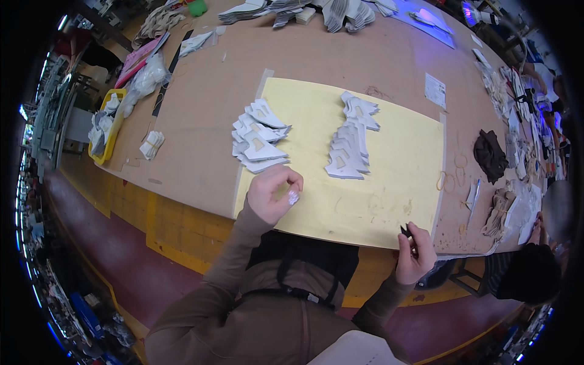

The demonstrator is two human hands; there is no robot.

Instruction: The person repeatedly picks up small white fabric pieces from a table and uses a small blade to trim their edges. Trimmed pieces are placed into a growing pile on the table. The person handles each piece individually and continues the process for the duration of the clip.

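Note:
My left hand (274, 193) is curled above the near edge of a yellow sheet (389, 194), thumb and fingers closed together. A small shiny whitish piece (293, 198) shows at its fingertips; its kind is unclear. Just beyond that hand lies a fanned stack of light grey cut pieces (258, 139), some with a beige patch. A second overlapping row of such pieces (350, 143) runs down the middle of the sheet. At the sheet's near right corner my right hand (417, 254) grips a small black pointed thing (406, 231), mostly hidden by the fingers.
The sheet is taped to a brown-covered table (194, 115). Several grey piece stacks (340, 13) lie along the far edge. To the left stand a yellow basket (109, 131) and a tied white bundle (152, 145). Rubber bands (447, 180), a pen-like tool (474, 198) and dark cloth (490, 156) lie right.

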